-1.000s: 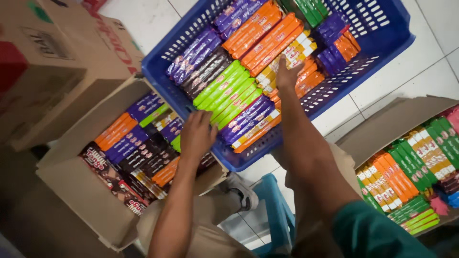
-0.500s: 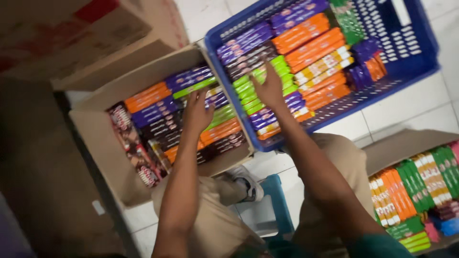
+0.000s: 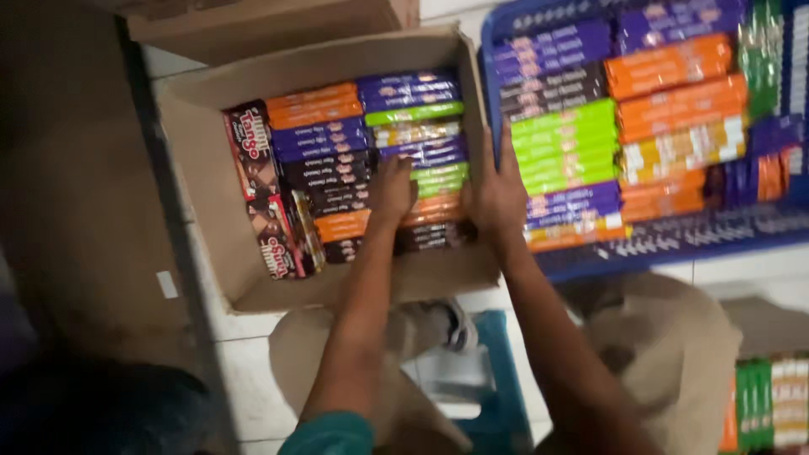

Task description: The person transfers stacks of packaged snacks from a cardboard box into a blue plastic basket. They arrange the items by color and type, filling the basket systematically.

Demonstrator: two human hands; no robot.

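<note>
Cardboard box (image 3: 211,227): on floor, left of crate, filled with packed wafer bars (image 3: 337,160).
Left hand (image 3: 393,192): inside box, fingers curled down onto the bars; grip cannot be told.
Right hand (image 3: 499,195): open, flat against box's right wall.
Blue crate (image 3: 674,240): right, touching the box, stacked with bars.

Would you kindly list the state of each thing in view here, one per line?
Cardboard box: open, flaps spread, nearly full of packs.
Blue basket: open-topped, rows of packs inside.
Packs in box: laid flat in rows.
Left hand: inside the box, pressed on the packs; grip unclear.
Right hand: resting at the box's right wall, fingers extended.
Blue stool: upright under the person.
</note>
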